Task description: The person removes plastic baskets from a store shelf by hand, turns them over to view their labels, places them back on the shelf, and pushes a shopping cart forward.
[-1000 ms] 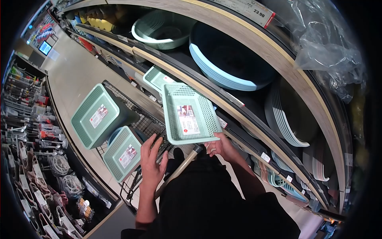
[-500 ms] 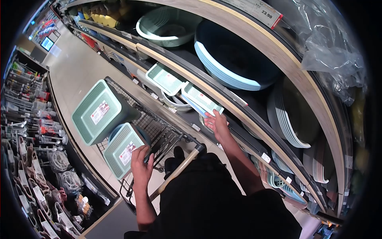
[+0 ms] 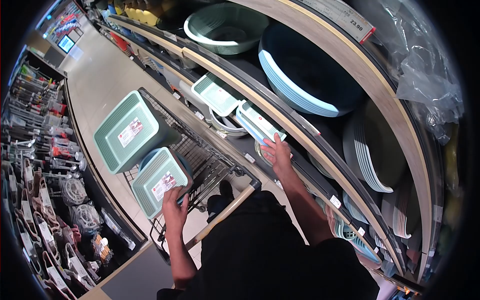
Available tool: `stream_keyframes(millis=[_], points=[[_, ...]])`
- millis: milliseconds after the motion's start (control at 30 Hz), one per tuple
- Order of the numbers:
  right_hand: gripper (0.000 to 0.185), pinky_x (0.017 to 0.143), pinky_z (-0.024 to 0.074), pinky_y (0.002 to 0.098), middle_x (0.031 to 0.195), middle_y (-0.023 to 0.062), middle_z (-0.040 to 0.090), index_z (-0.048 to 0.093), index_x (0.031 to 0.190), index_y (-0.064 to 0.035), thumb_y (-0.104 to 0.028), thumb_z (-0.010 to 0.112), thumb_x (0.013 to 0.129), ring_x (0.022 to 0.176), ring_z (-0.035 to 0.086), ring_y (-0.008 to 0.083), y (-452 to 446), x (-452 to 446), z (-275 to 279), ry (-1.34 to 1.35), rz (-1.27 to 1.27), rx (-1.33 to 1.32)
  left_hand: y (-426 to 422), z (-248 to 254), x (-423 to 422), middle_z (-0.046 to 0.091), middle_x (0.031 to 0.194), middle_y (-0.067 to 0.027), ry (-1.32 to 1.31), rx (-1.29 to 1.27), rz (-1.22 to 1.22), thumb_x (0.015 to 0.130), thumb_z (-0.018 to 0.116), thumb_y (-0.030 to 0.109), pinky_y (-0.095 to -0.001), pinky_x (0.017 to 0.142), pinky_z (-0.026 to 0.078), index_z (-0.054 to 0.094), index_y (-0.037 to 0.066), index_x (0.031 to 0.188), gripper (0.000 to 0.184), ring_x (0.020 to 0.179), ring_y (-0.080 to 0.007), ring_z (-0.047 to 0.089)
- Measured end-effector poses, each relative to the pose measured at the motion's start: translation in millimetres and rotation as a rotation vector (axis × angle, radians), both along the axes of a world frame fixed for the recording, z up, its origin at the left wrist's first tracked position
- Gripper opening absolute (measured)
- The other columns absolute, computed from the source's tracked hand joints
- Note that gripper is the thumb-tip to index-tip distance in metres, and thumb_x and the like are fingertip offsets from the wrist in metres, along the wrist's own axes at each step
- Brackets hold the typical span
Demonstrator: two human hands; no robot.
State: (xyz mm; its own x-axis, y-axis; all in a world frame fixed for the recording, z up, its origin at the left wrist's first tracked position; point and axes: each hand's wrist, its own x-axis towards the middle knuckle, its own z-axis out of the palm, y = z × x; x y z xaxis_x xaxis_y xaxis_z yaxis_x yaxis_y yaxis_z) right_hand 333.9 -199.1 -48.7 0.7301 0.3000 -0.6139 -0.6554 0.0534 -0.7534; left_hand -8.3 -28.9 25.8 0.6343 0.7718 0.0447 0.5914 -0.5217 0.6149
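Observation:
My right hand (image 3: 277, 153) reaches to the lower shelf, its fingers at the near end of a light green basket (image 3: 260, 120), which lies over something blue. Another green basket (image 3: 217, 93) sits beside it on the shelf. My left hand (image 3: 175, 210) has its fingers bent at the near edge of a small green labelled basket (image 3: 162, 183) in the cart. Whether those fingers grip the rim is not clear. Behind that one, a larger green basket (image 3: 131, 132) with a label also rests in the cart.
The wire cart (image 3: 192, 160) has a long handle (image 3: 222, 218) in front of my body. Blue basins (image 3: 295, 85) and a green colander (image 3: 225, 30) stand on the upper shelf at right. Utensils (image 3: 65, 155) hang at left. Plastic wrap (image 3: 425, 75) hangs upper right.
The labelled basket that was near my right hand has gone from above the cart handle, and my right hand is now at the shelf. My left hand has moved down-left to the small basket.

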Motion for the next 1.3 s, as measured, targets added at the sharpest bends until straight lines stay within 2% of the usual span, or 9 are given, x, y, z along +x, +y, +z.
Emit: stream_keyframes(millis=[100, 233, 367, 467, 533, 700, 967, 1000, 1300], points=[[0.049, 0.068, 0.054, 0.033, 0.125, 0.0213, 0.068, 0.042, 0.12, -0.0078, -0.047, 0.063, 0.099, 0.09, 0.072, 0.0225, 1.2, 2.8, -3.5, 0.0, -0.013, 0.027, -0.5, -1.7, -2.8, 0.068, 0.112, -0.0206, 0.01, 0.001, 0.011, 0.084, 0.075, 0.007, -0.0433, 0.095, 0.05, 0.069, -0.002, 0.113, 0.031, 0.105, -0.0381, 0.064], [0.056, 0.064, 0.0517, 0.0323, 0.123, 0.0176, 0.069, 0.043, 0.131, -0.0062, -0.046, 0.065, 0.098, 0.084, 0.072, 0.0206, 1.6, 3.7, -10.7, -0.016, 0.012, -0.023, 1.5, -3.0, -5.5, 0.068, 0.111, -0.0209, 0.032, 0.005, 0.014, 0.084, 0.075, 0.007, -0.0433, 0.094, 0.05, 0.069, -0.002, 0.113, 0.031, 0.105, -0.0382, 0.064], [0.054, 0.061, 0.0507, 0.0311, 0.121, 0.0165, 0.07, 0.044, 0.131, -0.0066, -0.041, 0.069, 0.097, 0.076, 0.071, 0.019, -4.6, -8.3, -7.1, -0.004, -0.02, -0.038, 3.8, -3.7, -9.2, 0.068, 0.111, -0.0219, 0.071, 0.02, 0.026, 0.083, 0.076, 0.008, -0.0428, 0.093, 0.051, 0.069, -0.001, 0.116, 0.034, 0.105, -0.0387, 0.065], [0.05, 0.057, 0.0496, 0.0288, 0.113, 0.0158, 0.073, 0.049, 0.13, -0.0052, -0.034, 0.071, 0.096, 0.07, 0.07, 0.0173, -10.2, -19.1, 0.1, -0.074, -0.049, -0.118, 6.5, -10.6, -14.4, 0.068, 0.112, -0.0223, 0.056, 0.012, 0.042, 0.084, 0.076, 0.009, -0.0439, 0.093, 0.051, 0.069, 0.0, 0.117, 0.035, 0.105, -0.0389, 0.065], [0.038, 0.055, 0.0493, 0.0274, 0.099, 0.0129, 0.074, 0.058, 0.124, -0.0037, -0.027, 0.07, 0.097, 0.064, 0.068, 0.0149, -20.6, -19.8, -3.7, -0.132, -0.015, -0.199, 9.0, -14.4, -17.6, 0.068, 0.113, -0.0228, 0.092, 0.015, 0.053, 0.084, 0.077, 0.011, -0.0445, 0.093, 0.051, 0.069, 0.0, 0.117, 0.035, 0.105, -0.0392, 0.065], [0.022, 0.052, 0.0485, 0.0261, 0.083, 0.0067, 0.07, 0.068, 0.112, -0.0032, -0.019, 0.069, 0.097, 0.059, 0.062, 0.0122, -54.8, -33.7, -23.1, -0.135, -0.007, -0.096, 15.8, -33.5, -22.4, 0.069, 0.111, -0.0229, 0.154, 0.02, 0.086, 0.087, 0.076, 0.014, -0.0458, 0.092, 0.05, 0.07, 0.001, 0.116, 0.032, 0.104, -0.0399, 0.065], [0.016, 0.054, 0.0505, 0.0245, 0.083, 0.0045, 0.071, 0.07, 0.104, -0.0069, -0.021, 0.071, 0.096, 0.063, 0.062, 0.0099, -77.3, -50.9, -19.4, -0.108, 0.005, -0.122, 31.2, -46.5, -20.0, 0.072, 0.096, -0.0182, 0.086, -0.019, 0.011, 0.089, 0.073, 0.012, -0.0437, 0.082, 0.053, 0.075, 0.0, 0.103, 0.019, 0.092, -0.0378, 0.067], [0.012, 0.06, 0.0469, 0.0242, 0.084, -0.0005, 0.071, 0.071, 0.105, -0.013, -0.021, 0.067, 0.097, 0.065, 0.059, 0.0082, -79.1, -51.9, -17.5, -0.116, 0.052, -0.118, 32.4, -47.6, -19.6, 0.072, 0.096, -0.0182, 0.09, -0.014, -0.006, 0.088, 0.073, 0.013, -0.0438, 0.082, 0.053, 0.075, 0.0, 0.104, 0.02, 0.091, -0.0379, 0.067], [0.013, 0.059, 0.0491, 0.0234, 0.086, 0.0038, 0.07, 0.069, 0.108, -0.0079, -0.017, 0.066, 0.099, 0.066, 0.06, 0.0082, -71.7, -54.7, 3.0, -0.25, 0.101, 0.012, 35.6, -31.1, -16.3, 0.065, 0.097, -0.0197, 0.096, 0.108, -0.044, 0.09, 0.071, 0.009, -0.0476, 0.081, 0.05, 0.066, 0.0, 0.102, 0.016, 0.091, -0.0407, 0.063]])
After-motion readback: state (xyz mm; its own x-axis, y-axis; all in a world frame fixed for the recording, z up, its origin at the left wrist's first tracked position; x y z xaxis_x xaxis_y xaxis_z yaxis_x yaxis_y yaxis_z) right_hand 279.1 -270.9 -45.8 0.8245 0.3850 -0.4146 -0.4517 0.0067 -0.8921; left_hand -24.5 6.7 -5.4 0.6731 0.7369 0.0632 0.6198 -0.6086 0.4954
